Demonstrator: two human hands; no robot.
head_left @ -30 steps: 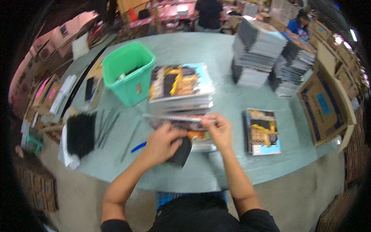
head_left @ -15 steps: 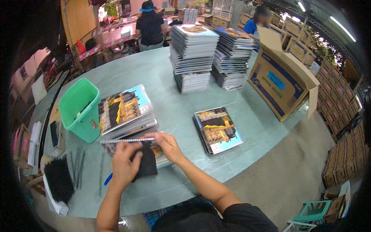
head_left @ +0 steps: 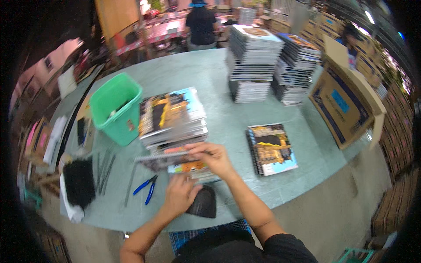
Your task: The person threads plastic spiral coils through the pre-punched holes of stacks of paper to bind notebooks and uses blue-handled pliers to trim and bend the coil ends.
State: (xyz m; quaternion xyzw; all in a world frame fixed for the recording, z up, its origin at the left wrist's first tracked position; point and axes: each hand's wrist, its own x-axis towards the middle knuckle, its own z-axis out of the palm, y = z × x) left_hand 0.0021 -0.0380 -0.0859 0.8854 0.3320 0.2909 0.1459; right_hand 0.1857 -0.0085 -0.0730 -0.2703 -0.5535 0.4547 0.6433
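Observation:
My right hand pinches the right end of the spine of a spiral notebook, held tilted with its coil edge up and blurred by motion. My left hand is below it, fingers apart and loosely bent, at the near edge of another notebook with an orange picture. A black flat piece lies beside the left thumb. Blue-handled cutting pliers rest on the table left of that hand. Behind the held notebook stands a stack of picture-covered notebooks.
A green bin stands left of the stack. Black coils and loose strands lie at the left. A smaller notebook pile sits at right. Tall stacks and an open carton occupy the far right. Another person is beyond the table.
My left hand has let go of the notebook and moved down and right toward the black piece. My right hand still grips the spine. The pliers are now uncovered; the view has shifted left.

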